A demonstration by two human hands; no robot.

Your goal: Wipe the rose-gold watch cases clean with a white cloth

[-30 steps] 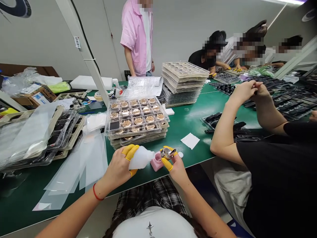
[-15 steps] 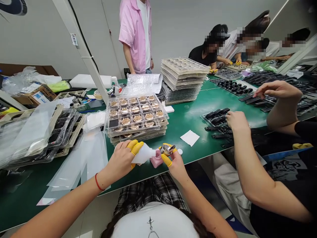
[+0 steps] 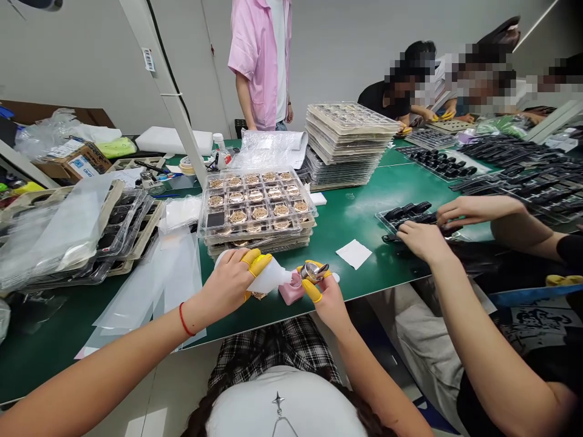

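Smooth green worktop [image 3: 350, 212] stretches across the scene. At its near edge, the left hand [image 3: 231, 278] grips a tilted white plastic squeeze bottle [image 3: 269, 277], nozzle [image 3: 286, 276] at a small open pink container [image 3: 291, 293]. Just right, the right hand [image 3: 328, 297] pinches a round silver metal cap [image 3: 310, 271]. Farther off stands a stack of clear plastic trays [image 3: 301, 232].

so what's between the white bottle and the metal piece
In the head view, the pink pot shows between the white bottle and the metal piece, slightly lower in the picture.
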